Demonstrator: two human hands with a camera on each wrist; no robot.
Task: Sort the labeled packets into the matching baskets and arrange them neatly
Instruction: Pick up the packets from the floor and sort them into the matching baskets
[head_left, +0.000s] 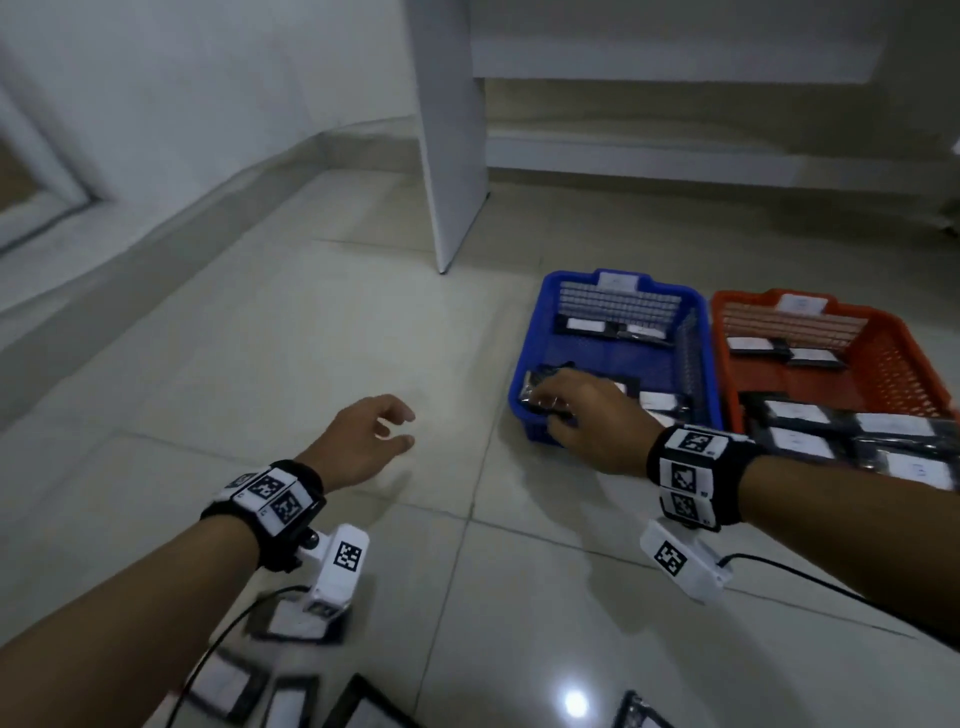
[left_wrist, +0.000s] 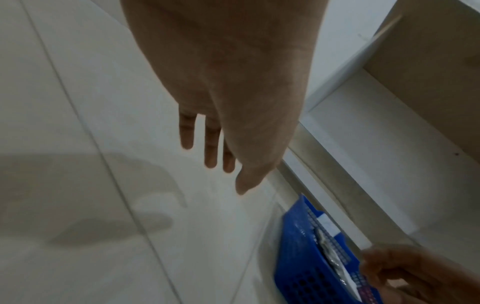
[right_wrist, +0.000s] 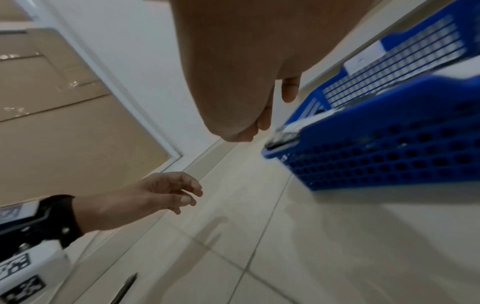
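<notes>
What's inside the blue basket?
The blue basket holds dark labeled packets along its far and near ends. The right hand covers part of the near ones.

**Packets and baskets on the floor**

A blue basket (head_left: 613, 358) and an orange basket (head_left: 831, 364) stand side by side on the tiled floor, each with a white label on its far rim. Dark packets with white labels lie flat in both: some against the far walls, more at the near ends. One packet (head_left: 543, 387) lies at the blue basket's near left corner. Loose packets (head_left: 296, 626) lie on the floor nearer the person.
</notes>
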